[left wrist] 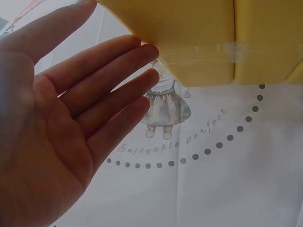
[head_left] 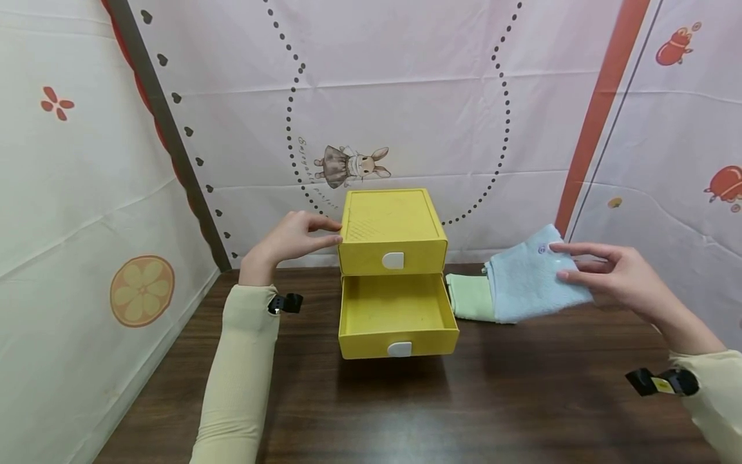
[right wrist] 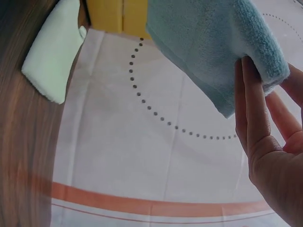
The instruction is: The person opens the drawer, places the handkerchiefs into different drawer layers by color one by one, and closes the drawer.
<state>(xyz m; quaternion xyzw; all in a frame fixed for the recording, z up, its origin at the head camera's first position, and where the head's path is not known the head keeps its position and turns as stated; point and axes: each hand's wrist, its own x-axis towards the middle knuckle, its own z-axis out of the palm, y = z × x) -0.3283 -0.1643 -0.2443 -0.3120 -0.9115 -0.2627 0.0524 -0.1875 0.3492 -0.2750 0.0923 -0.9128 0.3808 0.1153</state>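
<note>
Cream sleeves (head_left: 243, 374) flanked the yellow drawer unit (head_left: 394, 219). Right of it, the right grip (head_left: 623, 278) pinched a blue cloth (head_left: 524, 280); at the unit's left edge, the left grip (head_left: 290, 238) held its fingers (left wrist: 97, 61) apart.

the yellow drawer unit (head_left: 394, 216) stands upright on the dark wooden table (head_left: 510, 393). its upper drawer (head_left: 365, 256) is closed; its lower drawer (head_left: 368, 348) is pulled out and empty. each drawer front carries a white tab (head_left: 400, 349). the left hand (head_left: 290, 237) touches the unit's left side near the top. the right hand (head_left: 623, 274) pinches the folded light-blue cloth (head_left: 530, 280), raised and tilted. the folded pale-green cloth (head_left: 471, 298) lies flat, right of the unit.
</note>
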